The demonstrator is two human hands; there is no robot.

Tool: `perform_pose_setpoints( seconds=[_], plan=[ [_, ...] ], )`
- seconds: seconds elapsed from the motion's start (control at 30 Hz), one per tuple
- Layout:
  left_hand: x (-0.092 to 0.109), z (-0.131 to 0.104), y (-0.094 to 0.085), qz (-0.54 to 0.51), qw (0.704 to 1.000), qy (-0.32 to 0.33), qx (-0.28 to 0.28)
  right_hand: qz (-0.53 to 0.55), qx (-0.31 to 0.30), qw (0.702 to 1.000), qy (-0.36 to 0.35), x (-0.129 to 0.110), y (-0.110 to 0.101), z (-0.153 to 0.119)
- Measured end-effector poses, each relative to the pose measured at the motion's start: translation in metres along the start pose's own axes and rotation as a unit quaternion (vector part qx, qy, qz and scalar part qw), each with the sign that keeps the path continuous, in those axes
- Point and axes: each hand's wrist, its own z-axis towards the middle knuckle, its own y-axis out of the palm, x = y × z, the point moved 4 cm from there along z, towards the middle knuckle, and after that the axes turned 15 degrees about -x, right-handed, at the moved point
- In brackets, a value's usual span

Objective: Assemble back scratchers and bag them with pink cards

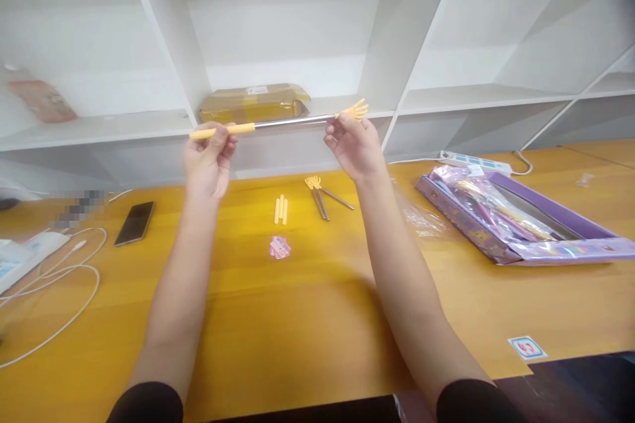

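Observation:
A telescopic back scratcher, with a metal rod and a yellow claw head, is held level above the table. My left hand is closed around its yellow handle at the left end. At the other end, my right hand pinches the rod just below the claw head. Below, on the table, lie several loose yellow handles side by side. To their right are several metal rods with yellow claw heads, without handles. Small pink cards sit in a pile nearer to me.
An open purple box with wrapped items stands on the right, beside clear plastic wrap. A phone and white cables lie left. White shelves behind hold a taped carton. A power strip is at the back.

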Motion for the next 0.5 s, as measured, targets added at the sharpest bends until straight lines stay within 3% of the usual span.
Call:
perform_pose_setpoints(
  seconds=[0.5],
  plan=[
    [-0.002, -0.012, 0.022, 0.046, 0.998, 0.011, 0.034, -0.002, 0.025, 0.999, -0.026, -0.002, -0.008, 0.001]
  ],
)
